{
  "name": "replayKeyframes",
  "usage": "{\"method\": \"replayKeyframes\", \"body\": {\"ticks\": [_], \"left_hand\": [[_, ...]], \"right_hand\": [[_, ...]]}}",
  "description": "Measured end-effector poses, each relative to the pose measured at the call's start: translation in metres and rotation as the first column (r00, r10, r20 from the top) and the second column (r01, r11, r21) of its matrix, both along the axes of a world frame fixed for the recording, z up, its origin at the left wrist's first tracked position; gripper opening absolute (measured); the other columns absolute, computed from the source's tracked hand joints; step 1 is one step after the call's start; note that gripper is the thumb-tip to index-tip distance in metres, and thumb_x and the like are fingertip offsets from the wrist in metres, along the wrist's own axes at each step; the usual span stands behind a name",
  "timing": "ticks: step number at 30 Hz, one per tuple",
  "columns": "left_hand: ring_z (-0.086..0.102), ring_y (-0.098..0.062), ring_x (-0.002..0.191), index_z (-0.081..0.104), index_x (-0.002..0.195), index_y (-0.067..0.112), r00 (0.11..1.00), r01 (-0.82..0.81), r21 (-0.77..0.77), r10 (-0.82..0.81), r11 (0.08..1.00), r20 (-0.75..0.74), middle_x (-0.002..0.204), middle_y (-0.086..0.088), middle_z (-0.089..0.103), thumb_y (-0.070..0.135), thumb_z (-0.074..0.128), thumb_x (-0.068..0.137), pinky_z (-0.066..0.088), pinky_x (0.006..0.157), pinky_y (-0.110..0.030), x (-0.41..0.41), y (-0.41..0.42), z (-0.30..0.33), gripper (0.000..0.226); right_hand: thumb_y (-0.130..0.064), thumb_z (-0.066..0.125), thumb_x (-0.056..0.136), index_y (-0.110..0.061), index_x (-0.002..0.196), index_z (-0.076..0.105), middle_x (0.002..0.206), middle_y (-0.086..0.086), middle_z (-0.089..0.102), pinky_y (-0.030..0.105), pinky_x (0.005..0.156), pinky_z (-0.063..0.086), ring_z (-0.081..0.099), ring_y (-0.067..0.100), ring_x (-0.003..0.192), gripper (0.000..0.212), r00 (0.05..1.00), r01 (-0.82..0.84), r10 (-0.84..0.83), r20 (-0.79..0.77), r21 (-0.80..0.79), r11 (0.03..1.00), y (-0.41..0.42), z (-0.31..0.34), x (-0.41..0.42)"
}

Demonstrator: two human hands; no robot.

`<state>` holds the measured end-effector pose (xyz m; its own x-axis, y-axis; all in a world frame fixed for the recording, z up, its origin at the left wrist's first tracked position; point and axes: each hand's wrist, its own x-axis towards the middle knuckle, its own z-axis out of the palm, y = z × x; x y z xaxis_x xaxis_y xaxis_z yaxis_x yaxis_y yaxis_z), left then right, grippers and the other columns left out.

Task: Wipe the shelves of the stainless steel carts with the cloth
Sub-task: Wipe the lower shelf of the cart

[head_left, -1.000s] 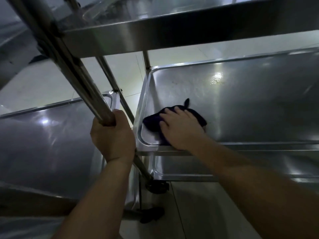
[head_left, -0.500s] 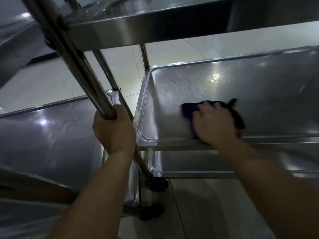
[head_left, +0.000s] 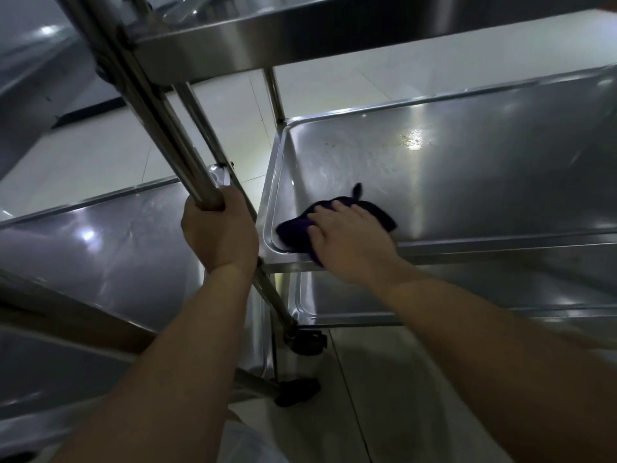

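A dark purple cloth (head_left: 295,228) lies in the near left corner of the middle shelf (head_left: 467,168) of a stainless steel cart. My right hand (head_left: 350,242) lies flat on the cloth with fingers spread and presses it onto the shelf. My left hand (head_left: 218,232) grips the cart's slanted steel upright post (head_left: 157,121), fingers curled round it. Most of the cloth is hidden under my right hand.
The cart's top shelf (head_left: 334,25) overhangs above. A lower shelf (head_left: 500,295) sits beneath the middle one. A second steel cart's shelf (head_left: 83,255) stands to the left. Black caster wheels (head_left: 305,342) rest on the pale tiled floor (head_left: 384,396).
My right hand swept the cloth right along the shelf's near edge, then back left into the near left corner. My left hand kept its grip on the post.
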<state>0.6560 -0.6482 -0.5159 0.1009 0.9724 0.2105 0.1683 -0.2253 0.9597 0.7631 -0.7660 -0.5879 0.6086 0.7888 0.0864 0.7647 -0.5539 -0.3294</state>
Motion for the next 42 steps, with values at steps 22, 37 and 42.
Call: {"method": "replayKeyframes", "body": {"ticks": [22, 37, 42], "left_hand": [[0.058, -0.041, 0.121, 0.049, 0.140, 0.010, 0.898, 0.015, -0.072, -0.045, 0.997, -0.438, 0.134, -0.018, 0.055, 0.050, 0.054, 0.083, 0.052, 0.100, -0.051, -0.039, -0.078, -0.048, 0.070], [0.045, -0.024, 0.143, 0.051, 0.149, 0.018, 0.445, 0.796, 0.186, -0.349, 0.577, -0.825, 0.157, -0.003, 0.045, 0.033, 0.048, 0.106, 0.038, 0.118, -0.042, 0.126, -0.141, -0.074, 0.046], [0.038, -0.026, 0.150, 0.049, 0.151, 0.021, 0.392, 0.781, 0.134, -0.312, 0.610, -0.866, 0.163, -0.005, 0.040, 0.045, 0.038, 0.108, 0.034, 0.122, -0.047, 0.155, -0.131, -0.087, 0.051]], "right_hand": [[-0.046, 0.025, 0.109, -0.029, 0.156, 0.044, 0.166, -0.004, 0.038, 0.045, 0.127, 0.018, 0.030, 0.023, 0.154, 0.053, 0.923, 0.385, -0.385, 0.016, -0.072, 0.920, -0.204, -0.005, 0.129], [-0.058, 0.022, 0.105, -0.033, 0.157, 0.043, 0.166, -0.006, 0.037, 0.046, 0.126, 0.016, 0.028, 0.024, 0.155, 0.062, 0.935, 0.355, -0.355, 0.022, -0.078, 0.931, -0.211, -0.004, 0.126], [-0.055, 0.028, 0.107, -0.033, 0.158, 0.040, 0.168, -0.009, 0.032, 0.042, 0.127, 0.008, 0.021, 0.021, 0.158, 0.057, 0.947, 0.321, -0.322, -0.013, -0.060, 0.945, -0.214, -0.003, 0.133]]}}
